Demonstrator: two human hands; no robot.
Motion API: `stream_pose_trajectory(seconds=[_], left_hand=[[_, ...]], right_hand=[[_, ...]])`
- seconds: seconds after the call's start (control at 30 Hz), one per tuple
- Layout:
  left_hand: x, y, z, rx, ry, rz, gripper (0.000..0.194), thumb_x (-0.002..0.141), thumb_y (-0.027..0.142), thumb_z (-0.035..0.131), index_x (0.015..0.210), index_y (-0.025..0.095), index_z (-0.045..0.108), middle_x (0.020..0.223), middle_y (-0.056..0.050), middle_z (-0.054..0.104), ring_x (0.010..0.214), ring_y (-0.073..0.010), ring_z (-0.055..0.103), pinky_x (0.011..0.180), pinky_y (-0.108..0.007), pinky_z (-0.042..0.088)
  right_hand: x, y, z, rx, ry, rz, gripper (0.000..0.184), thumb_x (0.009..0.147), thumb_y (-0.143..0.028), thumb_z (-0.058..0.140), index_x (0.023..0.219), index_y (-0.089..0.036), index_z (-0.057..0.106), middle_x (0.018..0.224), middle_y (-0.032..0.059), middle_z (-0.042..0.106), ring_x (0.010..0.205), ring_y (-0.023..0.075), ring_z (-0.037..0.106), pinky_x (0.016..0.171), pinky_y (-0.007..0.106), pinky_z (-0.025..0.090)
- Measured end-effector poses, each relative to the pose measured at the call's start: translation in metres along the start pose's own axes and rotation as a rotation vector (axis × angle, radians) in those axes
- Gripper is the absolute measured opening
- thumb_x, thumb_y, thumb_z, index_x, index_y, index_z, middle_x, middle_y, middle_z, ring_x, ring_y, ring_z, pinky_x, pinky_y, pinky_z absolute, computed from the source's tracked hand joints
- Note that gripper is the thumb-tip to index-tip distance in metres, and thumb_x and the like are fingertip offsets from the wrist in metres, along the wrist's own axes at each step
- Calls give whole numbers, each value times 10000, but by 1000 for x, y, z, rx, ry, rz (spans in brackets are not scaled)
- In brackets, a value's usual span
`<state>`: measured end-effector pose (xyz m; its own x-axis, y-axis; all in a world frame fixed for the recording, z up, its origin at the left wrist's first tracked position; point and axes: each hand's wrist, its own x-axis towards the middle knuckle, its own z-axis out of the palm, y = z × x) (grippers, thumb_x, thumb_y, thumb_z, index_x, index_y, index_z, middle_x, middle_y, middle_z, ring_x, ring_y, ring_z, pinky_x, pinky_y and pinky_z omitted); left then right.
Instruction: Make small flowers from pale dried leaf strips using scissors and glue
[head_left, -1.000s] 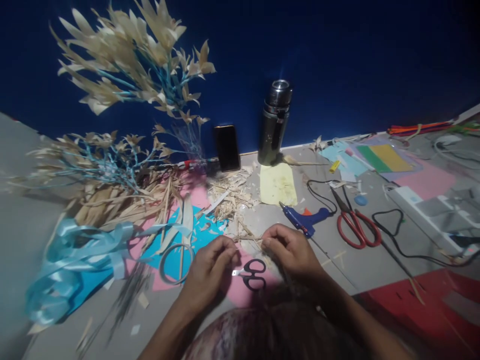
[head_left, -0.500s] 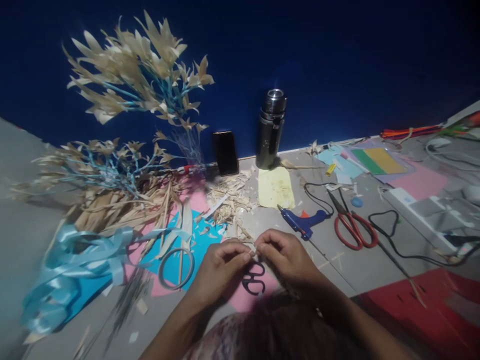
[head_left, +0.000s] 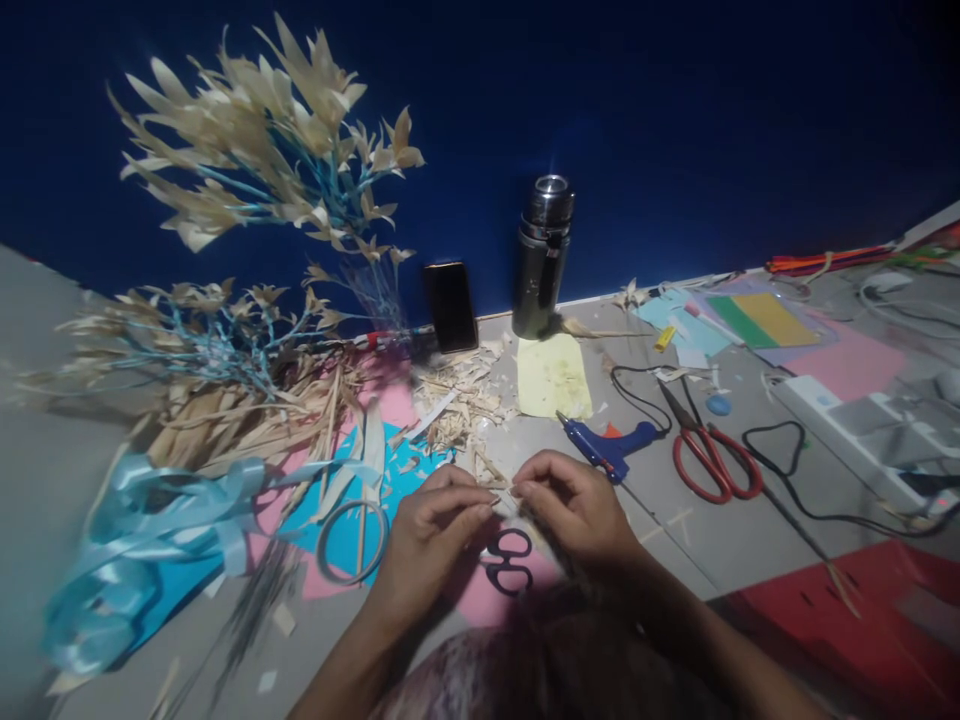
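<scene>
My left hand (head_left: 439,525) and my right hand (head_left: 574,500) meet low in the middle of the view, with thumbs and fingers pinched. A thin tan dried strip (head_left: 504,490) runs between their fingertips, mostly hidden by the fingers. Just below the fingertips, small scissors with black handles (head_left: 511,576) lie on pink paper (head_left: 480,605). Beyond the hands is a heap of dried husk scraps (head_left: 465,410). A blue glue gun (head_left: 611,448) rests past my right hand. Left of my left hand, a tape ring (head_left: 322,550) lies on blue paper (head_left: 409,480).
Large red-handled scissors (head_left: 709,465) and a white power strip (head_left: 847,430) with cables are on the right. A flask (head_left: 540,280) and a phone (head_left: 451,308) stand against the blue wall. Light blue ribbon (head_left: 150,530) and dried-leaf flowers (head_left: 247,170) occupy the left.
My hands have come closer together, so less of the strip shows between them. The fingertips are slightly apart again compared with half a second ago. The camera view has shifted slightly.
</scene>
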<state>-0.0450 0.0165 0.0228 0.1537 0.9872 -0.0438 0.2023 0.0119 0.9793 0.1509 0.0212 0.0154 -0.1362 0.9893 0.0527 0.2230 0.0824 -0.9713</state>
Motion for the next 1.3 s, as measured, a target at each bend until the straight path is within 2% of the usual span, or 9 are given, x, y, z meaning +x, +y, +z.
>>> stream_pose_trajectory(seconds=[0.13,0.27,0.43,0.53,0.77,0.9,1.0,1.13,1.3], left_hand=[[0,-3,6,-210,36,-141,38,710,242,831,701,210,812,727,-50,721,671,-184,653,602,-272,511],[-1,-5,12,-377,115,-274,103,659,245,866,696,185,790,685,-37,733,613,-160,635,568,-252,494],[-1,-5,13,-392,205,-269,117,675,254,866,700,173,786,688,-32,715,633,-148,608,576,-246,484],[-1,-6,13,-457,201,-220,108,668,232,862,653,169,776,727,-30,693,688,-153,613,622,-252,496],[-1,-4,22,-527,168,-208,172,627,281,904,630,149,794,729,-27,604,667,-137,572,567,-233,473],[-1,0,29,-706,189,-275,238,543,319,954,617,169,785,759,-8,583,668,-150,617,593,-275,537],[-1,-2,32,-781,151,-286,230,560,324,955,629,182,788,720,11,566,574,-110,578,547,-261,519],[-2,-7,32,-738,132,-238,176,619,297,928,673,178,810,693,7,561,582,-109,574,550,-239,491],[-6,-5,28,-477,205,-158,211,683,277,876,877,197,849,898,-51,651,802,-186,635,698,-290,545]], right_hand=[[0,0,4,-13,12,-43,100,853,-237,607,818,-187,686,698,13,660,619,147,571,581,242,426],[0,0,9,-67,-15,-71,124,845,-251,599,812,-179,695,682,14,657,591,139,556,562,238,409],[-1,0,15,-69,-37,-90,153,852,-278,591,799,-174,689,696,24,670,599,141,559,577,243,413],[-2,1,17,-53,-58,-86,143,852,-272,595,786,-177,678,694,21,661,603,139,559,575,243,406],[-3,2,21,150,-146,117,136,826,-307,643,807,-173,665,626,-13,602,517,116,527,487,213,393],[-3,5,20,356,-207,228,248,804,-384,720,915,-162,716,698,-5,640,536,109,548,518,218,444],[-2,12,21,491,-270,292,357,804,-447,752,989,-142,742,657,-10,633,497,89,510,486,203,398],[-2,21,24,598,-257,314,321,793,-444,773,840,-128,745,647,20,680,456,65,456,453,188,345],[-4,12,25,315,-54,88,170,827,-314,710,792,-166,787,690,50,739,600,156,644,570,249,502]])
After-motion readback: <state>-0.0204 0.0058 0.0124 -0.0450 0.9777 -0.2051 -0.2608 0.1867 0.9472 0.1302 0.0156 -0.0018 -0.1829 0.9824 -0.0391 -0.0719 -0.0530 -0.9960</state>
